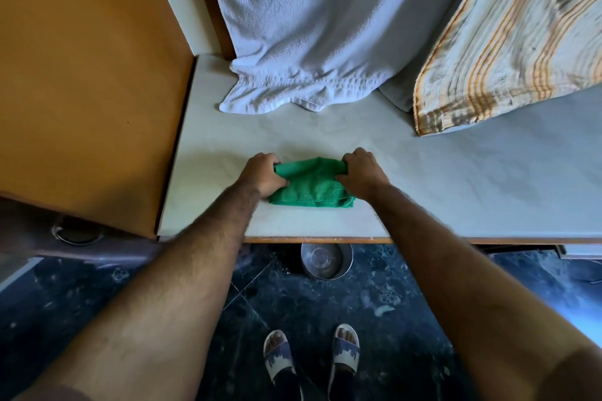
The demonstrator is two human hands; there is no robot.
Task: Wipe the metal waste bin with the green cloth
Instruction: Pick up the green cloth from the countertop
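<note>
Both hands, left hand point(260, 177) and right hand point(360, 174), have their grip clamped on the folded green cloth point(309, 184) lying on the desk point(456, 179), while the metal waste bin point(325, 261) sits on the floor underneath, apparently not yet wiped.

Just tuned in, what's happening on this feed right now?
A person stands at a pale table, gripping a folded green cloth that lies on it: left hand on one end, right hand on the other. The metal waste bin sits on the dark floor under the table edge, untouched.
</note>
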